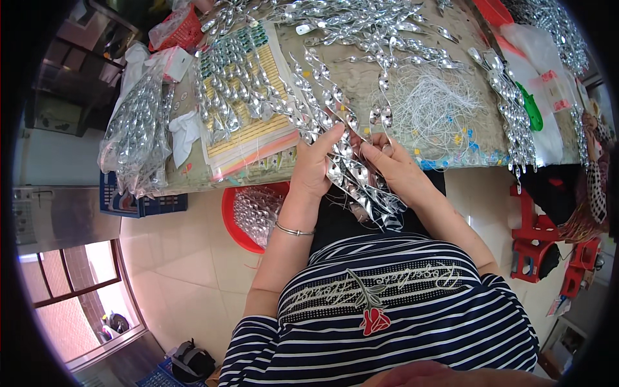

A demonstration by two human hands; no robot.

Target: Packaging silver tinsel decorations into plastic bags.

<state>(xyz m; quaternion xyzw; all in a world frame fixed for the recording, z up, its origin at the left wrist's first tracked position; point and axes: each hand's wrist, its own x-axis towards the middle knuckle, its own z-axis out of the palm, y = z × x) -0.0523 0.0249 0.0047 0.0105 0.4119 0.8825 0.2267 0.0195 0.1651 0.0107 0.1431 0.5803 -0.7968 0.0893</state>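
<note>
A bundle of shiny silver twisted strips hangs over the table's front edge toward my lap. My left hand is closed round its left side, thumb on top. At the right of the bundle, my right hand has thumb and fingers pinched together on the strips; its fingertips are partly hidden. Beyond my hands, more silver twisted strips lie on the table. To the right of them rests a loose tangle of white string.
The table carries a yellow striped mat with strips on it, and a plastic bag of strips at left. Below stand a red basin and a blue crate. At right are a green plastic piece and red stools.
</note>
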